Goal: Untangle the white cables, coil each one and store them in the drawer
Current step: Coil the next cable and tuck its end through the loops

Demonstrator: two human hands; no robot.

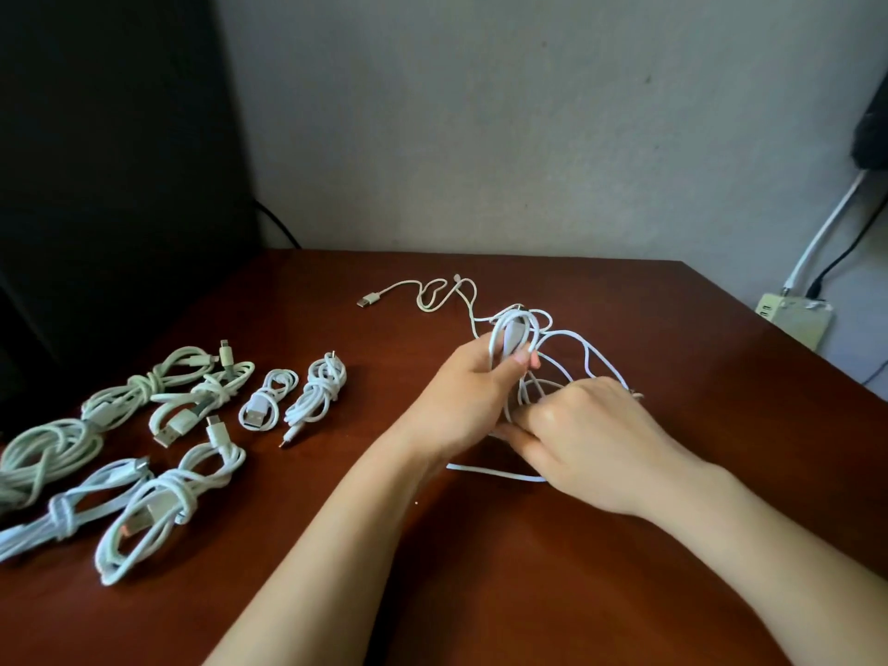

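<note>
A tangle of white cables (567, 343) lies at the middle right of the dark wooden table (528, 593). My left hand (468, 396) grips a bundle of loops from it, thumb pressed over the strands. Just right of that, my right hand (591, 439) has its fingers curled into the lower strands of the same tangle. One loose end with a USB plug (367, 300) trails away to the far left of the tangle. Several coiled white cables (163, 439) lie in rows on the table's left side. No drawer is in view.
A dark panel (110, 185) stands behind the table's left side. On the floor at the right sits a pale power strip (795, 319) with a white and a black cord plugged in. A grey wall runs behind the table.
</note>
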